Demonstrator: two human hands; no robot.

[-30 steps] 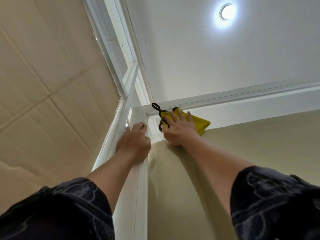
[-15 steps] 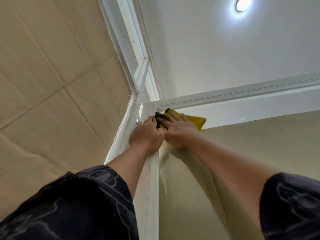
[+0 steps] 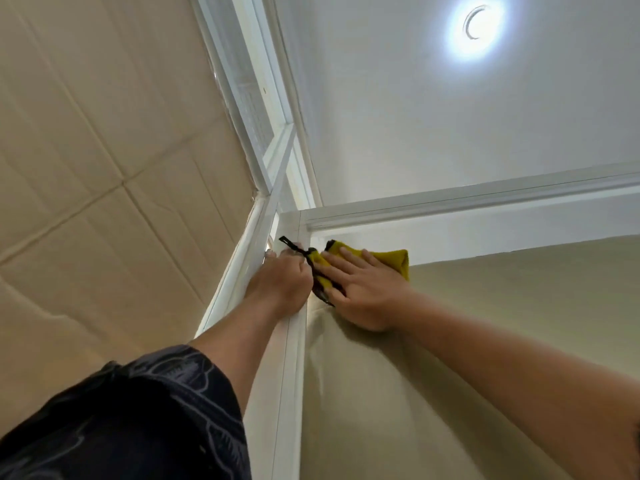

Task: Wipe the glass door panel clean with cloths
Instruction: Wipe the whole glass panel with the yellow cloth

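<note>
I look steeply up at the top left corner of a glass door panel (image 3: pixel 433 393) backed by beige paper. A yellow cloth (image 3: pixel 393 259) with a black loop lies flat against the glass just under the top rail. My right hand (image 3: pixel 360 289) presses the cloth onto the glass with straight, spread fingers. My left hand (image 3: pixel 280 285) grips the edge of the white vertical door frame (image 3: pixel 289 393), right beside the cloth. Its fingertips are hidden behind the frame.
A white top rail (image 3: pixel 467 202) runs to the right above the cloth. A second paper-covered panel (image 3: pixel 104 168) in a white frame stands at the left. Overhead are a white ceiling and a round lamp (image 3: pixel 476 27). My dark patterned sleeve (image 3: pixel 138 417) fills the lower left.
My right hand has slid the cloth left into the panel's top corner and then a little down. My left hand has moved up the frame next to it. The view has shifted left.
</note>
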